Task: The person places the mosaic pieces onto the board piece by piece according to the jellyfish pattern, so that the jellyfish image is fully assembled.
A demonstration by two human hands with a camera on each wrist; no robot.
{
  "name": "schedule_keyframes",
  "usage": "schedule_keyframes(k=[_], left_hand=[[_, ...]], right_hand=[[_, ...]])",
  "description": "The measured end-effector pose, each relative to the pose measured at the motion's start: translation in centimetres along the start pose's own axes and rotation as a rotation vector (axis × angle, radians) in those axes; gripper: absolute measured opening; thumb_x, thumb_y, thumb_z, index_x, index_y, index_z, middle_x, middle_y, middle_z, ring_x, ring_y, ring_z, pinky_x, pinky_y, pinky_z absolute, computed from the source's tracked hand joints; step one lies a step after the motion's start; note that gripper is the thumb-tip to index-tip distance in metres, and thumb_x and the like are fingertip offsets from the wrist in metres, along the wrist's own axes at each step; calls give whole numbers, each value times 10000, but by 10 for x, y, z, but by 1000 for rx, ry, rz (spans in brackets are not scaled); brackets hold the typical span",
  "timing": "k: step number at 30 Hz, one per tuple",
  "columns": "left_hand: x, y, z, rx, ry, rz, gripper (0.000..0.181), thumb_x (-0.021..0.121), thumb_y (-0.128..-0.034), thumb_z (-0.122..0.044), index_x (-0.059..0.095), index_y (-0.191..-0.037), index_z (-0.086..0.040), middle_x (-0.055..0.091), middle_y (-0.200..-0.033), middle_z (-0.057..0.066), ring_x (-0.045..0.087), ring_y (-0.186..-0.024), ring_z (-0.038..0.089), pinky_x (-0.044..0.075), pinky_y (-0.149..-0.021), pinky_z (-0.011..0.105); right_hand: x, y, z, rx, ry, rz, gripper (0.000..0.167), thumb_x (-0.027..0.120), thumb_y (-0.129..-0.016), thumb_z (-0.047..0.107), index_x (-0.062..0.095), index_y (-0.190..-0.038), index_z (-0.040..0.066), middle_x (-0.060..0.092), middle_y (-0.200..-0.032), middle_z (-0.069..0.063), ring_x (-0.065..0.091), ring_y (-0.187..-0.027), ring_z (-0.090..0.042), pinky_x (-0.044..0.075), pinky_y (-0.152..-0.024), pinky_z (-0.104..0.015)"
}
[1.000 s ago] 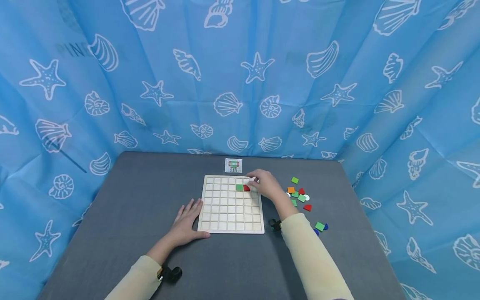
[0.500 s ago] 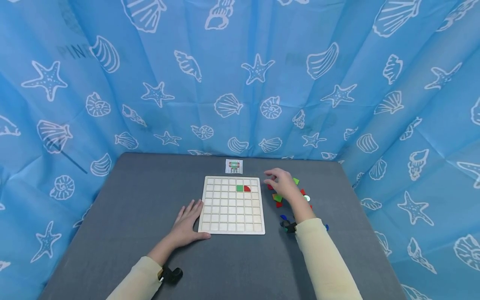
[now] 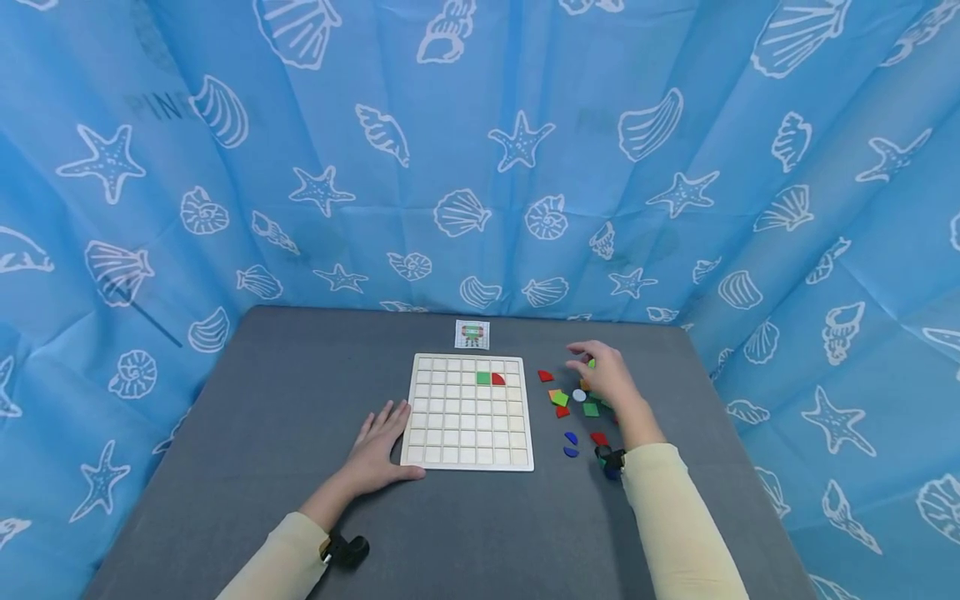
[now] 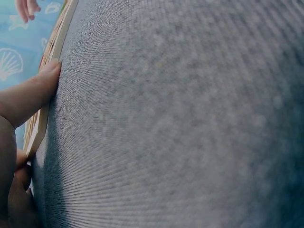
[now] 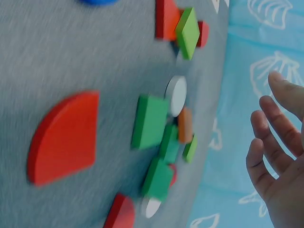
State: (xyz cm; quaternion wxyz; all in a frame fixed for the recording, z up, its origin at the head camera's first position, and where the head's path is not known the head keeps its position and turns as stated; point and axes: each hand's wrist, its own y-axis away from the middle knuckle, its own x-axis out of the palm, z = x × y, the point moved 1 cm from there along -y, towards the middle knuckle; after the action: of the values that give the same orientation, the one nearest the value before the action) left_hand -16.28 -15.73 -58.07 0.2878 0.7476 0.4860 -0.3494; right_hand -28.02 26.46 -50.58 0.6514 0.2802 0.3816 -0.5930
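The wooden grid board (image 3: 468, 422) lies flat on the dark table, with a green square (image 3: 483, 378) and a red quarter-circle (image 3: 498, 379) side by side in its upper part. My left hand (image 3: 378, 454) rests at the board's left edge and near corner, fingers spread, the thumb (image 4: 40, 90) along the near edge. Over the loose pieces right of the board is my right hand (image 3: 609, 375), fingers apart and nothing between them. Below it in the right wrist view lie green squares (image 5: 149, 121), a white disc (image 5: 176, 96) and a red quarter-circle (image 5: 64, 137).
A small printed card (image 3: 472, 334) lies behind the board. Two blue half-circles (image 3: 572, 437) (image 3: 571, 452) and a yellow-green piece (image 3: 559, 399) are between the board and my right forearm. A blue shell-patterned curtain (image 3: 420, 192) hangs behind the table and at its sides.
My right hand has moved right, away from the board to above the loose pieces, uncovering the red quarter-circle's surroundings on the grid. The left hand has stayed at the board's edge.
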Motion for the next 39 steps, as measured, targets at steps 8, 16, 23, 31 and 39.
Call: schedule_keyframes(k=[8,16,23,31,39], left_hand=[[0,0,-2,-19,-14,-7,1195,791,-756,-634,187,-1619,-71,167,-1690,115,67,-1573,349,37,-1238,597],[1,-1,1,-10,-17,14,1187,773,-770,-647,170,-1622,-81,137,-1698,96,43,-1577,334,24,-1240,592],[2,-2,2,-14,-16,5,1204,778,-754,-662,174,-1623,-87,150,-1695,101,47,-1576,337,33,-1235,604],[1,-3,1,-30,-23,-9,1215,784,-744,-663,169,-1625,-97,151,-1695,95,45,-1578,329,18,-1242,590],[0,0,2,-16,-10,6,1205,778,-756,-657,165,-1625,-89,142,-1697,94,37,-1578,329,19,-1240,595]], right_hand=[[-4,0,-34,151,34,12,395,678,-981,167,635,-1349,33,614,-1273,-207,587,-1068,-354,535,-837,-480],[1,0,-55,299,58,75,417,676,-983,217,616,-1367,67,557,-1331,-227,595,-1156,-385,513,-924,-550],[6,-8,-62,269,44,102,429,654,-996,178,584,-1388,17,451,-1449,-267,588,-1147,-386,529,-924,-518],[5,-17,-60,256,92,109,373,645,-994,137,626,-1331,-22,577,-1296,-262,598,-1089,-377,533,-918,-514],[2,-16,-40,226,99,81,363,610,-1013,128,620,-1348,-10,560,-1327,-267,589,-1104,-391,539,-891,-511]])
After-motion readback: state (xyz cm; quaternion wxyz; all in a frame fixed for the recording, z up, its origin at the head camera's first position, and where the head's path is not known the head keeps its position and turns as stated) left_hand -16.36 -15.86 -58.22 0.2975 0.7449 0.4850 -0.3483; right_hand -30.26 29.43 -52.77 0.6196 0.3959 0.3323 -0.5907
